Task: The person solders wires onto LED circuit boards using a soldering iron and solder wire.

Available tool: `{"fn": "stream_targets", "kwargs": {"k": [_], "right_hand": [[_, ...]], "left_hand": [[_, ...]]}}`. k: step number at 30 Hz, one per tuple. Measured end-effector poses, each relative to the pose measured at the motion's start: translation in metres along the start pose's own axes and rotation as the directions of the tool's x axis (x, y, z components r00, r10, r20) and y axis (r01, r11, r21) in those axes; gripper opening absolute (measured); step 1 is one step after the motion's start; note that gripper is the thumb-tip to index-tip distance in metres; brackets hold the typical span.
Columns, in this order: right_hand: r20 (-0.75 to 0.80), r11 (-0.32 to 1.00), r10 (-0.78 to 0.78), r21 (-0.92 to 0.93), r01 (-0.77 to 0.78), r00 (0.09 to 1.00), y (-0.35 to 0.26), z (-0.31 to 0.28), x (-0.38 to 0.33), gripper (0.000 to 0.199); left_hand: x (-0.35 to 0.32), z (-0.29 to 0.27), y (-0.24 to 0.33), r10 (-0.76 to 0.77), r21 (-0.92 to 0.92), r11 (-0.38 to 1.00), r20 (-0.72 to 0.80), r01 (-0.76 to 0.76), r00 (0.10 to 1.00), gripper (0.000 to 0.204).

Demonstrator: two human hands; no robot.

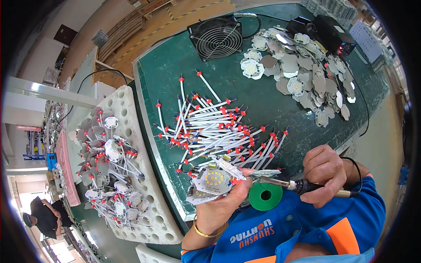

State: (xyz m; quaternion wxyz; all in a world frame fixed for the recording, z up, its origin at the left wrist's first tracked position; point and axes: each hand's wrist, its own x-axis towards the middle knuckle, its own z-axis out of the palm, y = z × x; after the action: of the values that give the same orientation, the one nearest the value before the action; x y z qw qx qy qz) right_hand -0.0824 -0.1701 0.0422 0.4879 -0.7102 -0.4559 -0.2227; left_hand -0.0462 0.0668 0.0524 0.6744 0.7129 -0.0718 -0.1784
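Observation:
My left hand (226, 204) is closed round several LED circuit boards (213, 179), fanned out with their pale faces showing yellow LED dots. Near its fingertips, another board (266, 173) is seen almost edge-on. My right hand (324, 173) grips a soldering iron (305, 187) by its dark handle, the metal tip pointing left at that edge-on board. Whether the tip touches it I cannot tell. Just below the tip sits a green reel (265, 196) with a dark centre hole. Beyond my left hand lies a pile of short white cables (215, 127) with red collars.
Loose metal-backed LED boards (307, 70) are heaped at the far right of the green table (267, 116). A black fan (217, 38) stands at the back, beside a black power unit (335, 35). On the left, a white foam tray (162, 219) bears wired boards (112, 162).

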Motion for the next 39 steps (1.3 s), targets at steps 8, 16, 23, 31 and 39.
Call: {"fn": "stream_targets", "kwargs": {"k": [8,16,23,31,39], "right_hand": [[-0.008,0.999,-0.005,-0.045,0.005,1.000,0.002,0.002,0.000,0.015],[-0.064,0.998,0.049,-0.043,-0.052,0.997,0.007,0.003,-0.002,0.020],[-0.164,0.905,0.247,-0.315,-0.288,0.955,0.014,0.011,0.003,0.023],[-0.284,0.922,0.291,-0.173,-0.347,0.914,0.023,0.029,0.010,0.028],[-0.349,0.923,0.371,0.035,-0.384,0.860,0.028,0.038,0.013,0.023]], "left_hand": [[0.000,0.003,0.000,-0.094,-0.071,0.993,-0.057,0.090,0.994,0.022],[0.015,0.002,-0.007,-0.215,-0.234,0.949,0.001,0.210,0.977,0.018],[0.025,0.006,-0.019,-0.220,-0.286,0.927,0.101,0.240,0.970,0.016],[0.039,0.011,-0.019,-0.202,-0.368,0.879,0.291,0.305,0.935,0.024],[0.052,0.005,-0.035,-0.110,-0.335,0.903,0.425,0.269,0.899,0.030]]}}
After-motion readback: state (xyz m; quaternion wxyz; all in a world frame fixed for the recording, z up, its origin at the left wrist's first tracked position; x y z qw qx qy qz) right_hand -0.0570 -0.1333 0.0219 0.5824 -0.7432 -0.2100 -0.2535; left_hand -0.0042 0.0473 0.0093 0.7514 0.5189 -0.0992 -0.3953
